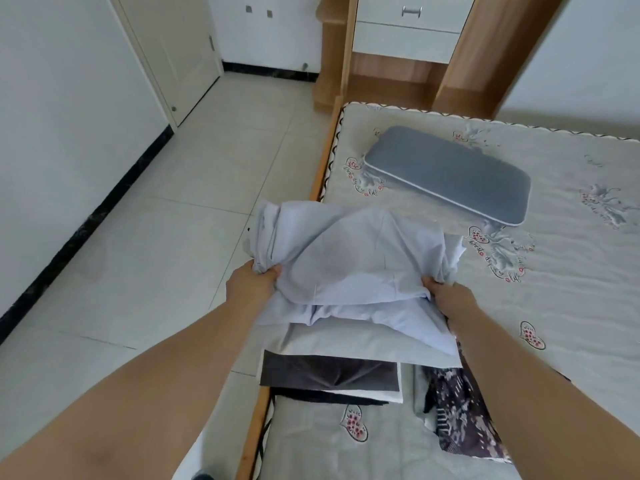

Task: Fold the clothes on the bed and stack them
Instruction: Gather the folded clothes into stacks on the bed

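At the near left edge of the bed (571, 306), both hands hold a pale blue garment (349, 258) up over the mattress. The left hand (254, 282) grips a bunched left end, fingers curled tight into the cloth; the right hand (446, 296) clutches the right side the same way. Under the garment lies a grey folded piece (346, 337), with a dark one (329, 374) nearer the person and a patterned cloth (464, 417) beside it. A grey pillow (450, 174) sits farther up the bed.
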